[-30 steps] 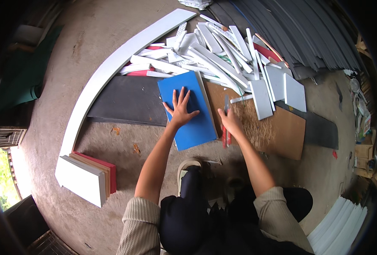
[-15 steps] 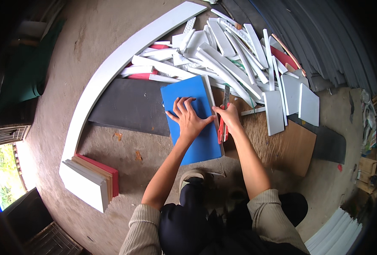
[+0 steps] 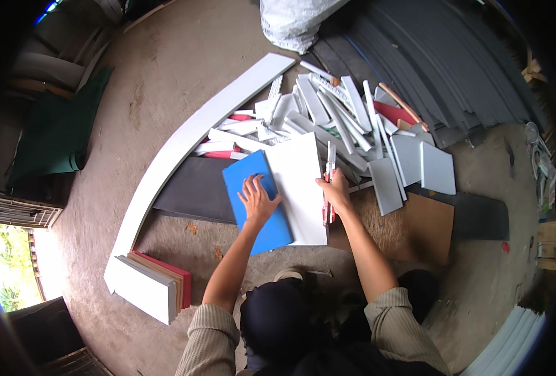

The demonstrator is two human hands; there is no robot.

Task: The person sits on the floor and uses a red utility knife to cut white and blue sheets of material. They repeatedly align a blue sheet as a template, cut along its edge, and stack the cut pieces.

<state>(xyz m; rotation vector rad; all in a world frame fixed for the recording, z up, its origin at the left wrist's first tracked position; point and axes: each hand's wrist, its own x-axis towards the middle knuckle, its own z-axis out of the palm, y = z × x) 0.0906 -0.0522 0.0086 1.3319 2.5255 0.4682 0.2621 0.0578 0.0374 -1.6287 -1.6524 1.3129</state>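
Observation:
My left hand (image 3: 258, 200) rests with spread fingers on a blue rectangular foam board (image 3: 270, 234). Beneath and to the right of that board lies a white board (image 3: 298, 188), its right part uncovered. At the white board's right edge, my right hand (image 3: 336, 189) is closed round a red utility knife (image 3: 326, 210), whose metal end points away from me. The thumb of that hand is near the white board's edge. Whether the knife touches the board I cannot tell.
White offcuts (image 3: 353, 122) lie heaped beyond the boards. A long curved white strip (image 3: 165, 160) runs along the left, near a stack of white, brown and red boards (image 3: 149, 285). A brown wooden board (image 3: 425, 225) is at right; dark sheets (image 3: 428, 62) lie far right.
The blue board has shifted left under my left hand, uncovering much of the white board. My right hand still holds the knife at the right edge. The view has tilted farther ahead.

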